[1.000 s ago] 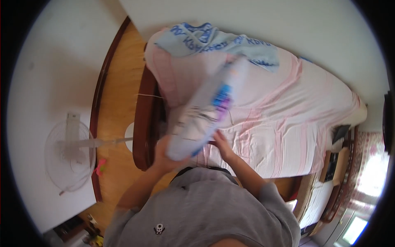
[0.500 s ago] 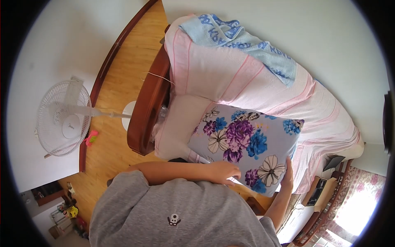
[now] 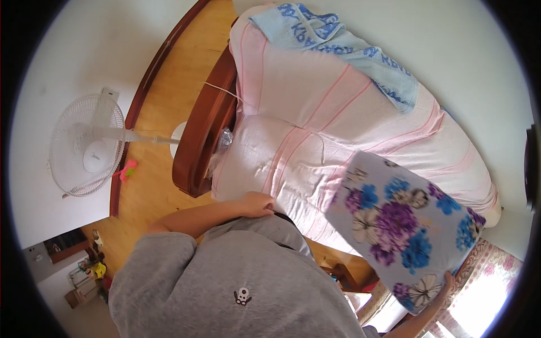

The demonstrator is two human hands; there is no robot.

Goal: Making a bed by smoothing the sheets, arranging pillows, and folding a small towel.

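My left hand [image 3: 256, 204] rests on the near edge of the pink striped pillow [image 3: 276, 166], fingers curled onto it, at the head of the bed [image 3: 360, 107] by the wooden headboard [image 3: 203, 135]. My right hand [image 3: 448, 280] grips the bottom corner of the floral pillow [image 3: 403, 228], held off the bed's right side.

Right hand [image 3: 448, 280] mostly hidden behind floral pillow [image 3: 408, 228]; grip unclear. Left hand [image 3: 256, 204] fingers tucked under pink pillow [image 3: 276, 163].
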